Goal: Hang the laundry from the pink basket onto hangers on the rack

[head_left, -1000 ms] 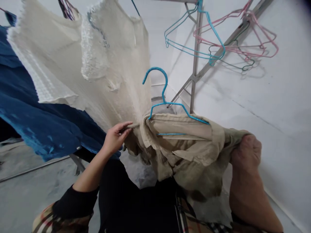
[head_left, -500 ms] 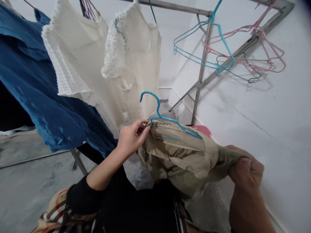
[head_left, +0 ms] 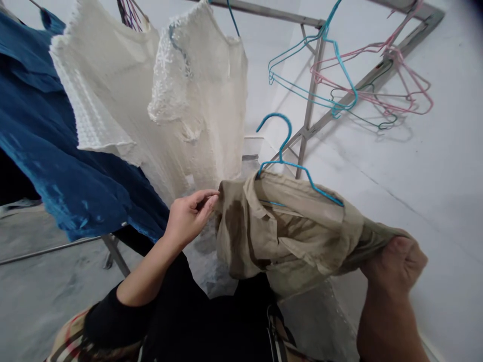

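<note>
A khaki collared shirt (head_left: 260,231) is spread between my two hands, with a blue hanger (head_left: 286,163) inside its neck. The hanger's hook stands up above the collar, and most of its bottom bar is hidden by cloth. My left hand (head_left: 190,213) pinches the shirt's left shoulder edge between thumb and fingers. On the other side, my right hand (head_left: 398,259) is closed in a fist around the bunched right shoulder or sleeve, pulling the fabric taut. Dark, wet-looking patches show on the shirt's left part.
White knit garments (head_left: 204,95) and a blue garment (head_left: 75,136) hang at the left. A metal rack (head_left: 307,120) stands ahead, bearing blue hangers (head_left: 302,90) and pink hangers (head_left: 405,75). The white wall (head_left: 445,166) is close on the right.
The hanger and shirt have shifted right and the hook is higher. My left hand has moved from beside the hanger to the shirt's outer shoulder, which is now spread out. My right hand moved slightly right.
</note>
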Action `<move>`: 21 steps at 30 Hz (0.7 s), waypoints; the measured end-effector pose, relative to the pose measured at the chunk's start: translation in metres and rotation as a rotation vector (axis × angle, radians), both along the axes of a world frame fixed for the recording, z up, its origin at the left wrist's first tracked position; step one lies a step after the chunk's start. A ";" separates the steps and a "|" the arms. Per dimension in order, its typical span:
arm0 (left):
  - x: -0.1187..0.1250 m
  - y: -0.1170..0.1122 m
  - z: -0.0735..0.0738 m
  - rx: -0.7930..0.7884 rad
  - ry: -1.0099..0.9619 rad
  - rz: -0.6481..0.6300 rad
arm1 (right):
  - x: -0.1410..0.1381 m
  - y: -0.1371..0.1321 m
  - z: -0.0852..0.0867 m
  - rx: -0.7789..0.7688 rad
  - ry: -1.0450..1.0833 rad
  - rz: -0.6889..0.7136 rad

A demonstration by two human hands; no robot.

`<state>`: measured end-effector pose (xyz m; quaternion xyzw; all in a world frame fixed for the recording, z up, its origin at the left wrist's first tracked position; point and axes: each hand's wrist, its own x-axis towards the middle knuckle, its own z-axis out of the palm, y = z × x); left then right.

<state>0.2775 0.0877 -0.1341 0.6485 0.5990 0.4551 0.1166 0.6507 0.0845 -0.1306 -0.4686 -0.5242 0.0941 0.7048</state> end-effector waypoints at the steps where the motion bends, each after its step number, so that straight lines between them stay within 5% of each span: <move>1: -0.001 0.000 -0.003 -0.015 -0.007 -0.001 | 0.000 0.004 0.003 0.033 -0.026 -0.069; 10: 0.007 -0.005 -0.026 -0.068 0.021 -0.088 | -0.034 0.075 0.071 0.287 -0.205 -0.432; 21: 0.000 -0.007 -0.038 -0.132 -0.058 -0.096 | -0.100 0.244 0.178 0.423 -0.304 -0.244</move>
